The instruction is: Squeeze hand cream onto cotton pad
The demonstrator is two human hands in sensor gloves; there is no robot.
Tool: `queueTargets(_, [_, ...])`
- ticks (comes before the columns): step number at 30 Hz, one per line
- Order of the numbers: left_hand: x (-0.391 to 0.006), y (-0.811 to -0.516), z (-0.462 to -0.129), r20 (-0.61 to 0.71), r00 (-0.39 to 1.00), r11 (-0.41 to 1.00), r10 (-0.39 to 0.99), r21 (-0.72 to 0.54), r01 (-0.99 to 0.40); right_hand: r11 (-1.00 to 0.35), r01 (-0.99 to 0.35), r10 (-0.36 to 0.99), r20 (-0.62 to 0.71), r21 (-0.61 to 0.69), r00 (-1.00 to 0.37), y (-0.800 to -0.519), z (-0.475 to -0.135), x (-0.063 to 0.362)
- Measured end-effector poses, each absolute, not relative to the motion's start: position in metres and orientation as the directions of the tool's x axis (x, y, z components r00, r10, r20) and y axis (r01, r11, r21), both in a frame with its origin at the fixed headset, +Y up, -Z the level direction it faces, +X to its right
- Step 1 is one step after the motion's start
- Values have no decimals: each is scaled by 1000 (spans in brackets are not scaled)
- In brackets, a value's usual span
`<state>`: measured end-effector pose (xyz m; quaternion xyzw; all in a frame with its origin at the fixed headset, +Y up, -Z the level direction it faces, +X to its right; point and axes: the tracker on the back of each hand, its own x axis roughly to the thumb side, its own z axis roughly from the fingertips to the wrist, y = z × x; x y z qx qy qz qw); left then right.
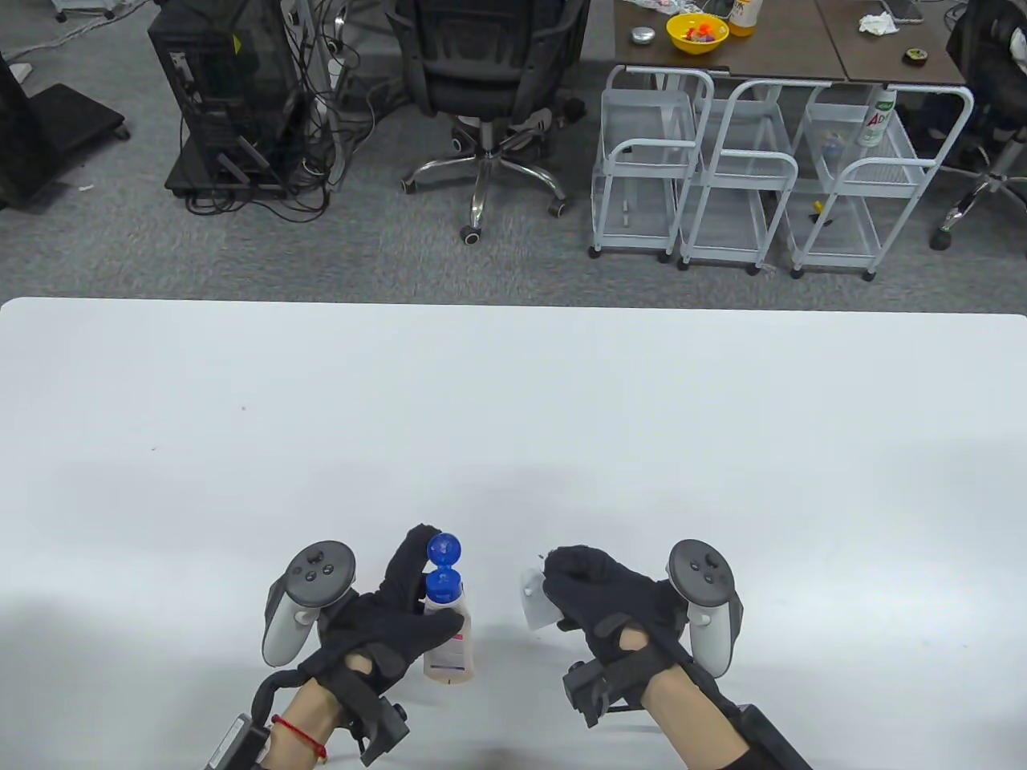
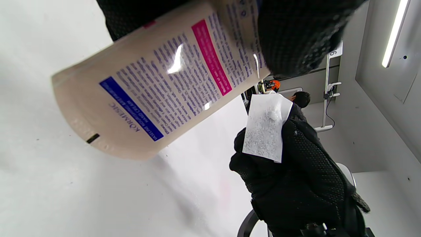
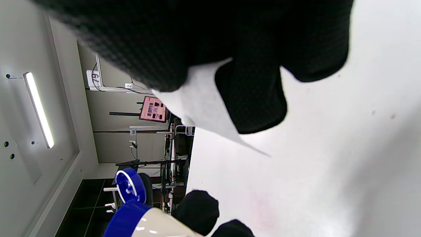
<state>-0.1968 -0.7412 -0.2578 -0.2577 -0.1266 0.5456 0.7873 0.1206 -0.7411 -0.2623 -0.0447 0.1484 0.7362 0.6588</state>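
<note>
Here the left hand (image 1: 377, 618) grips a beige hand cream tube (image 1: 446, 634) near the bench's (image 1: 513, 417) near edge, fingers wrapped round the tube body, one finger up by the cap. Tube lies with its blue flip cap (image 1: 444, 550) pointing away from the person; cap lid is flipped open, blue neck (image 1: 441, 581) showing below it. In the left wrist view the tube (image 2: 154, 85) fills the upper left, back label with blue and pink bars and small print readable as text only, crimped end lowest, held above the bench surface (image 2: 65, 197); gloved fingers (image 2: 296, 36) clamp it at the top.

Right of the tube, apart from it, the right hand (image 1: 618, 601) holds a white cotton pad (image 1: 536, 603), pinched at the hand's left side, fingers closed on it. Left wrist view shows the pad (image 2: 266, 128) as a square sheet lying against the black gloved right hand (image 2: 296, 184), with a small white blob of cream (image 2: 273, 114) near its upper part. Right wrist view: pad (image 3: 204, 105) pinched between dark fingers (image 3: 253, 98), one corner sticking out below them; the tube's blue cap (image 3: 130, 186) and neck are at the bottom left, left-hand fingertips (image 3: 197, 207) beside it.

Grey trackers sit on the back of each hand, left (image 1: 309, 597) and right (image 1: 706, 597).

Beyond the bench's far edge: black office chair (image 1: 489, 72), white wire carts (image 1: 762, 176), a yellow bowl (image 1: 697, 32) on a brown table.
</note>
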Motion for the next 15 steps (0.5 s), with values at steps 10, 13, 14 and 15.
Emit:
queueTargets(10, [-195, -738, -256, -36, 428, 356, 903, -497, -792, -86, -983, 955, -267, 160, -127, -741, -262, 121])
queueTargets(13, [-196, -737, -257, -23, 449, 390, 893, -461, -798, -88, -983, 955, -266, 161, -129, -741, -263, 121])
queueTargets(14, [-197, -737, -257, -22, 454, 396, 891, -454, -798, -88, -983, 955, -266, 162, -129, -741, -263, 121])
queueTargets(15, [-197, -736, -256, -22, 454, 397, 891, -449, -801, -88, -983, 955, -266, 162, -129, -741, -263, 121])
